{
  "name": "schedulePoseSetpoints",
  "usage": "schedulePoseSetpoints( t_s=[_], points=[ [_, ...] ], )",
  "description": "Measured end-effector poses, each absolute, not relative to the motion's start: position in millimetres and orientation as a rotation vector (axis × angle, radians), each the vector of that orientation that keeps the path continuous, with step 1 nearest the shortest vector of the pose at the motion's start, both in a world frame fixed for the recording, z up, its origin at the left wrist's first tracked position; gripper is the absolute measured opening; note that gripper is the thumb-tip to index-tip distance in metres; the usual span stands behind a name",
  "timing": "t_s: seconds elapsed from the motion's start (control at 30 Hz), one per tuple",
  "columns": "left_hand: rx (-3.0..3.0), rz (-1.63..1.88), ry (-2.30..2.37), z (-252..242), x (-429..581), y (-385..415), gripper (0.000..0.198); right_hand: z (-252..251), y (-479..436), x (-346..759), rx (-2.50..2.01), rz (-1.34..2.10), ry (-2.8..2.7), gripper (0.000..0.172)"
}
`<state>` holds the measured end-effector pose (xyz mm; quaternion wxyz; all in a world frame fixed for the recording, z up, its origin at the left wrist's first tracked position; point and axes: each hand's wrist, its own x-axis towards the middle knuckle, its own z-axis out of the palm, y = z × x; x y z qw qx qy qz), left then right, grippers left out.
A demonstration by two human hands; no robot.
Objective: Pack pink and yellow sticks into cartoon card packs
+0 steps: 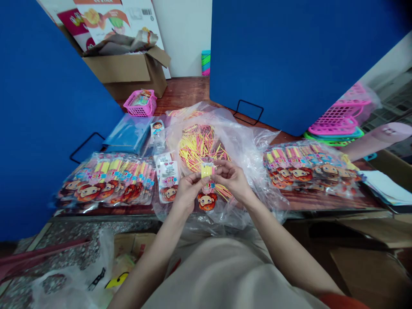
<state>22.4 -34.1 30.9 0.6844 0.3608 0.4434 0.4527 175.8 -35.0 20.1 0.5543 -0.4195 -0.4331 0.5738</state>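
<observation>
Between my two hands is a small clear packet of yellow and pink sticks [208,170] with a printed cartoon-face card [207,201] hanging below. My left hand [189,189] pinches its left side, and my right hand [234,180] grips its right side, fingers partly behind it. Right behind the packet, a large clear plastic bag [247,150] lies spread open with a heap of loose yellow and pink sticks [198,143] in it. A stack of cartoon cards [168,182] lies just left of my left hand.
Piles of filled packets lie at the left [106,180] and right [302,167]. Behind are a pink basket [140,104], a blue plastic stack [127,134] and a cardboard box [122,68]. Stacked baskets [334,120] stand at right. Blue panels [273,56] flank the wooden table.
</observation>
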Motion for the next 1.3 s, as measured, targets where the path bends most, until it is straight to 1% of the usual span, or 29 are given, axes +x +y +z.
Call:
schedulePoseSetpoints(
  t_s=[0.37, 0.67, 0.83, 1.1, 1.3],
  points=[
    [0.876, 1.031, 0.989, 31.1, 19.6, -34.2, 0.036, 23.0, -36.3, 173.8, -0.951, 1.283, -1.051, 0.052],
    [0.913, 1.016, 1.013, 30.6, 19.9, -36.0, 0.033, 28.5, -39.0, 172.2, -0.983, 1.228, -1.096, 0.052],
    [0.901, 0.963, 0.954, 31.8, 19.6, -37.5, 0.035, 31.2, -40.6, 171.4, -0.981, 1.176, -1.134, 0.05],
    [0.881, 0.94, 0.939, 33.2, 18.5, -38.0, 0.037, 30.8, -41.5, 171.2, -0.965, 1.197, -1.128, 0.05],
    [0.901, 0.945, 0.946, 32.3, 19.4, -37.7, 0.034, 32.4, -42.6, 170.7, -0.973, 1.225, -1.121, 0.051]
  ],
)
